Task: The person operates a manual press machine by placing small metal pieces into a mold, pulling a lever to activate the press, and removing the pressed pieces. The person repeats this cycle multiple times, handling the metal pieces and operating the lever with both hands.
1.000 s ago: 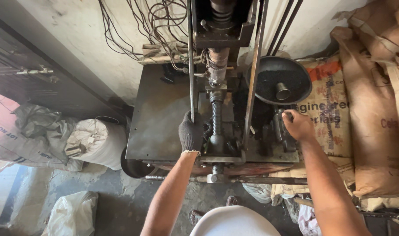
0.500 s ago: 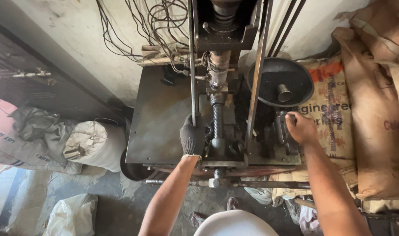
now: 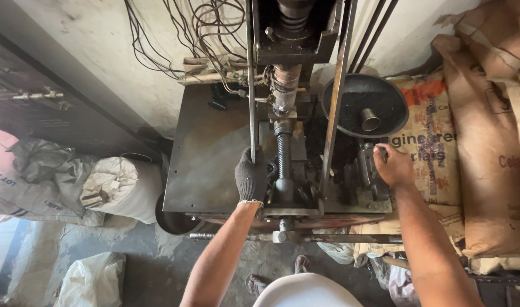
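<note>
**Both hands on the press machine**

Since before, my right hand (image 3: 393,166) slid slightly left on the machine part (image 3: 367,165) below the black dish (image 3: 365,105), fingers closed on it. My gloved left hand (image 3: 250,177) clamps the vertical rod (image 3: 251,85).

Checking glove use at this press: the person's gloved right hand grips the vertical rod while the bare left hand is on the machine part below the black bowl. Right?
Not quite. The head view shows the glove on the left hand, which grips the vertical rod; the bare right hand is on the machine part below the black bowl.
</note>
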